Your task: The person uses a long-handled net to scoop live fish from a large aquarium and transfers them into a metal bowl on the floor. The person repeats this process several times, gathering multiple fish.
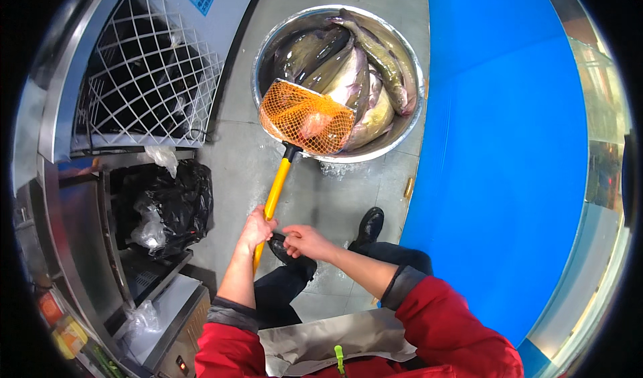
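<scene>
My left hand (258,227) grips the yellow handle (277,189) of a dip net. The net's orange mesh (306,119) lies over the near left part of a round metal basin (419,91), and something pale shows through it. Several large whole fish (346,71) fill the basin, dark-backed and pale-bellied, wet and overlapping. To the right of the handle, my right hand (307,242) hovers apart from it. Its fingers are partly bent and hold nothing.
Left are a white wire grid (150,76), a black plastic bag (188,212) and a box with a lit switch (182,363). A blue panel (502,142) runs along the right. The grey tile floor (226,177) looks wet, with my black shoes (370,225) on it.
</scene>
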Demonstrator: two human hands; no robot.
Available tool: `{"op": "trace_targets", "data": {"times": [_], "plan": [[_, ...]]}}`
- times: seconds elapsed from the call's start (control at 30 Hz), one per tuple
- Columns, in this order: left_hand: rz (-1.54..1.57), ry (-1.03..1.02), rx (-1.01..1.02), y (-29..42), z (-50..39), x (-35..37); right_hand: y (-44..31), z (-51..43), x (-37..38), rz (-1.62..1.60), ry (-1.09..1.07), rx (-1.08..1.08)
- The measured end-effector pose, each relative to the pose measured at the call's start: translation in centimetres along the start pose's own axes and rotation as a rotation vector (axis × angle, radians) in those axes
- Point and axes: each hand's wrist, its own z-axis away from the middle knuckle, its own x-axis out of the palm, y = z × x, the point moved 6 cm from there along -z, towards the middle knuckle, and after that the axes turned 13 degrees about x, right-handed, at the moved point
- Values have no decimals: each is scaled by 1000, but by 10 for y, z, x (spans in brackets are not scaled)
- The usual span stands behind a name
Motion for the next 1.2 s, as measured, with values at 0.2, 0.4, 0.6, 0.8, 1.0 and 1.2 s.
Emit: {"op": "trace_targets", "data": {"times": [0.2, 0.4, 0.6, 0.8, 1.0, 1.2], "plan": [[-428, 155, 317, -5, -19, -43, -51, -15, 18, 607, -60, -394], [-250, 79, 479, -17, -47, -66, -58, -5, 57, 1166, -249, -849], [254, -25, 264, -46, -7, -47, -56, -109, 2, 699, -242, -31], [401, 10, 218, -34, 12, -30, -80, -143, 13, -100, -78, -200], [393, 64, 263, 0, 16, -29, -104, -125, 12, -223, 93, -381], [401, 91, 354, 33, 31, -26, -125, -80, 13, -141, 104, -449]]}}
